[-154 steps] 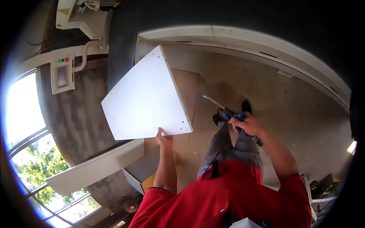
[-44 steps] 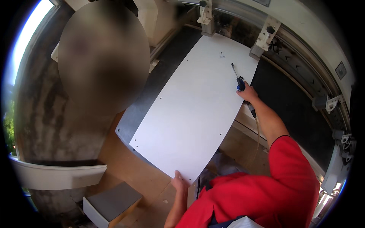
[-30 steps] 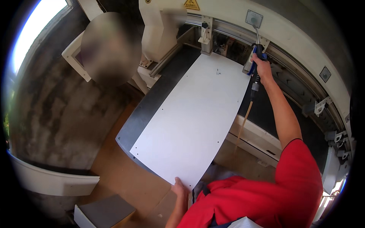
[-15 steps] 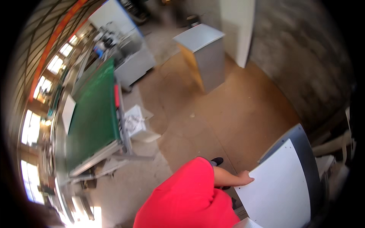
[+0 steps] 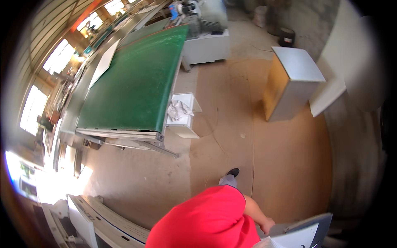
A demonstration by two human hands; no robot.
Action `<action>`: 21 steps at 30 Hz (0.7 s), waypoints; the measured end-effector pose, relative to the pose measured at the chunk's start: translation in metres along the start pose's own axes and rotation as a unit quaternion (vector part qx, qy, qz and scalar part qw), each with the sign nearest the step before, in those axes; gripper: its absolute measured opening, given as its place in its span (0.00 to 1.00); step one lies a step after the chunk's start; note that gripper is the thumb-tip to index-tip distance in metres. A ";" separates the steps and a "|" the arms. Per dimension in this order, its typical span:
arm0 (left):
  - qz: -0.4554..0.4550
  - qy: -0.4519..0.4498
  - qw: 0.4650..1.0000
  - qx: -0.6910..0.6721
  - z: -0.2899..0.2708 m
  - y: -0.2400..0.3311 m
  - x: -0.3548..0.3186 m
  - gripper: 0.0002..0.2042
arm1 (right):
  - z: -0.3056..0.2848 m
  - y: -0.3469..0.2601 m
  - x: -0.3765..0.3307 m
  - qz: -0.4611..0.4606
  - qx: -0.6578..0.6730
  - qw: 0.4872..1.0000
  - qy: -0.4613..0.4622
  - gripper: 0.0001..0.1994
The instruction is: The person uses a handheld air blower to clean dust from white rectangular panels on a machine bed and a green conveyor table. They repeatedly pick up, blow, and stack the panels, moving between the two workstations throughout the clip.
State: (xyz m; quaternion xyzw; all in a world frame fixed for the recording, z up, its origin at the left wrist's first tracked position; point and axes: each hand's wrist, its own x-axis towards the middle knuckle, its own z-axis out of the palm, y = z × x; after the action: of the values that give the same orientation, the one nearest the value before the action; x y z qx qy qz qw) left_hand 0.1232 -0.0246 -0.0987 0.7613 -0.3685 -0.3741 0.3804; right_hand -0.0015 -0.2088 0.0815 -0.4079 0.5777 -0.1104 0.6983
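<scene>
From the red sleeve at the bottom middle, my left forearm reaches to the right. My left hand point(image 5: 267, 225) is closed at the left edge of a white panel point(image 5: 298, 237), low on the right. A dark grey panel point(image 5: 321, 223) shows along the white panel's far edge. Both run out of the picture at the bottom, so most of them is hidden. I cannot see my right hand.
A table with a green top point(image 5: 136, 82) stands at the left, a white board point(image 5: 104, 64) lying on it. Beside it is a white box point(image 5: 184, 128) with crumpled material. A cabinet point(image 5: 293, 89) stands ahead on the right. Long machine housing point(image 5: 111, 219) lies at lower left.
My view has turned to the right, and the cabinet and table appear shifted. The panel and my left hand now sit lower in the picture, with less of the panel showing.
</scene>
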 end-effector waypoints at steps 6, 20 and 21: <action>-0.284 0.219 0.929 -0.094 -0.207 -0.171 -0.070 0.09 | 0.221 -0.001 -0.014 -0.039 -0.137 0.968 -0.207 0.26; -0.245 0.406 0.790 -0.390 -0.124 -0.186 -0.366 0.28 | 0.482 0.246 -0.124 0.168 -0.400 0.655 -0.618 0.26; -0.175 0.423 0.790 -0.407 -0.126 -0.181 -0.371 0.28 | 0.490 0.263 -0.160 0.135 -0.413 0.623 -0.651 0.27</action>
State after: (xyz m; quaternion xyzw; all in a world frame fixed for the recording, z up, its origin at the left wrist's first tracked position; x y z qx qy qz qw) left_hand 0.1139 0.4072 -0.0916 0.6696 0.1553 -0.1899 0.7010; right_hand 0.3054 0.2770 0.0127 -0.5362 0.0058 0.5294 0.6574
